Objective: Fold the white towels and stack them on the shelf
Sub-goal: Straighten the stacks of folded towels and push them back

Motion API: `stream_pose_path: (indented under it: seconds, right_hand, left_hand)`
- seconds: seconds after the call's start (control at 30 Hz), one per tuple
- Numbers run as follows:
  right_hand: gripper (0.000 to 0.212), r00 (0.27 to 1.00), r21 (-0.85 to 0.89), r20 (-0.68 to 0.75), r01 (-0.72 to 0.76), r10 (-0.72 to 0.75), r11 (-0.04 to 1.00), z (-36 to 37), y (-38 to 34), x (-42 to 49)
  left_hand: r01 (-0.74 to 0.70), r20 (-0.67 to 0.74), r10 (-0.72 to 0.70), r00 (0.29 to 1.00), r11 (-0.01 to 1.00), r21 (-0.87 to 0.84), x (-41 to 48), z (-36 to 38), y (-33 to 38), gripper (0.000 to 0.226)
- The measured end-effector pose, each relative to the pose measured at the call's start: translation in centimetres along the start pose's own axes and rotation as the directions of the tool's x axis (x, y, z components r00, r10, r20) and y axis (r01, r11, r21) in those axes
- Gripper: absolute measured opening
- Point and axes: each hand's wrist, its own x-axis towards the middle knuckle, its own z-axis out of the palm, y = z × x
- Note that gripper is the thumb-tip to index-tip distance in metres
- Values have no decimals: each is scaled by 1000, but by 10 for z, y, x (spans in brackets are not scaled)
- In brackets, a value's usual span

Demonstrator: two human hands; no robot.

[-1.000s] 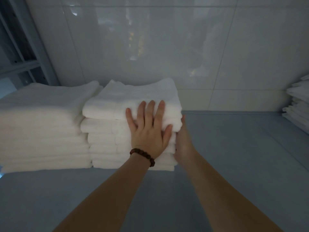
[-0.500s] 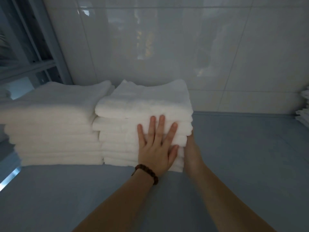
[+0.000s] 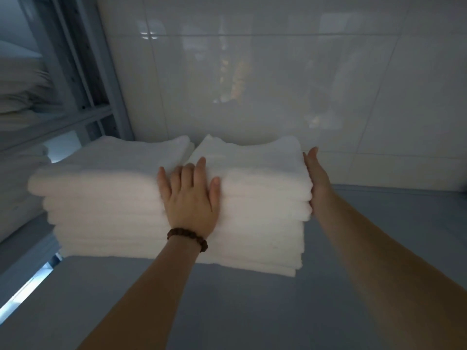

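Two stacks of folded white towels stand side by side on the grey shelf (image 3: 252,311), against the tiled wall. The right stack (image 3: 260,210) holds several towels; the left stack (image 3: 101,205) is about as tall. My left hand (image 3: 190,198), with a bead bracelet on the wrist, presses flat with straight fingers on the front of the stacks where the two meet. My right hand (image 3: 317,180) lies flat with straight fingers against the right side of the right stack.
A grey metal shelf upright (image 3: 83,72) rises at the left, with more white linen (image 3: 22,87) on a neighbouring rack behind it. Glossy white wall tiles (image 3: 278,84) close the back. Bare shelf surface extends to the right of the stacks.
My left hand has slid left along the front, from the right stack to the seam between stacks. My right hand has moved up and further along the right side. The view has come closer.
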Motion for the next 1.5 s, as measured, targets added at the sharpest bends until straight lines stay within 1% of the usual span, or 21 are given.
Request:
stream_pose_path:
  seconds: [0.1, 0.23, 0.33, 0.4, 0.47, 0.5, 0.6, 0.73, 0.8, 0.87, 0.97, 1.07, 1.13, 1.17, 1.2, 1.23, 1.27, 1.33, 1.4, 1.43, 1.5]
  right_hand:
    - [62, 999, -77, -17, -49, 48, 996, 8, -4, 11]
    - [70, 998, -330, 2, -61, 65, 942, 6, 2, 21]
    - [58, 992, -286, 30, -105, 119, 952, -1, 0, 18]
    - [57, 997, -87, 56, -54, 59, 995, -6, -10, 23]
    - [62, 994, -28, 106, -15, 18, 999, -4, -23, 26]
    - [65, 988, -107, 157, 17, 0, 994, -1, -26, 27]
    - [71, 977, -389, 206, 140, -62, 911, 8, -27, 27]
    - [56, 978, -472, 167, 187, -121, 862, -6, -14, 30]
    - [49, 962, -627, 190, 272, -195, 730, -11, -11, 33]
    - [43, 921, -707, 287, 390, -264, 590, -11, -14, 38]
    - [41, 902, -731, 408, 414, -139, 542, -7, -10, 52]
    - [47, 943, -763, 325, 309, -76, 568, -11, -1, 63]
    - [50, 958, -726, 235, 285, -163, 627, -11, 0, 62]
    - [51, 966, -657, 154, 257, -208, 709, -13, 2, 59]
    - [53, 977, -512, 78, 211, -199, 833, -15, 5, 54]
    - [55, 990, -287, 55, 138, -127, 948, -17, 9, 48]
    - [55, 992, -34, 118, 55, -51, 998, -20, 15, 38]
    - [53, 964, 205, 262, -90, 34, 975, -21, 29, 14]
    - [50, 960, 268, 268, -158, 84, 950, -22, 46, -1]
    - [44, 975, 254, 210, -132, 78, 958, -24, 56, -6]
    - [30, 998, 80, 52, -37, 33, 996, -32, 80, -19]
  left_hand:
    - [24, -34, -24, 999, 1000, -9, -6, 1, -5, 51]
    - [30, -55, -29, 998, 999, 19, -9, 2, -6, 47]
    - [82, -36, -82, 996, 996, 21, -8, -4, 5, 46]
    - [79, -67, -80, 995, 997, -10, -4, -12, 17, 44]
    - [-31, -78, 25, 997, 996, -83, 1, -19, 39, 45]
    - [-113, -63, 106, 992, 986, -122, 3, -22, 54, 47]
    - [-264, 60, 279, 958, 947, -183, 5, -24, 98, 53]
    - [-250, 242, 284, 928, 954, -164, -6, -19, 113, 57]
    - [-231, 235, 260, 936, 962, -144, -9, -18, 115, 58]
    - [-219, 171, 243, 955, 965, -147, -5, -18, 121, 59]
    - [-220, 178, 243, 953, 966, -137, -3, -9, 123, 61]
    - [-215, 221, 234, 947, 971, -108, -7, 3, 120, 58]
    - [-204, 167, 224, 960, 971, -125, -10, 9, 120, 55]
    - [-201, 125, 218, 968, 970, -138, -12, 11, 119, 53]
    - [-204, 85, 218, 972, 967, -151, -16, 14, 118, 51]
    - [-219, 43, 229, 973, 963, -159, -21, 17, 115, 49]
    - [-244, -1, 247, 969, 956, -161, -29, 21, 111, 49]
    - [-295, -63, 288, 955, 943, -152, -45, 29, 105, 54]
    - [-327, -93, 317, 944, 935, -135, -58, 39, 101, 62]
    - [-337, -98, 326, 940, 933, -126, -63, 43, 99, 64]
    - [-346, -83, 339, 937, 931, -115, -74, 48, 97, 66]
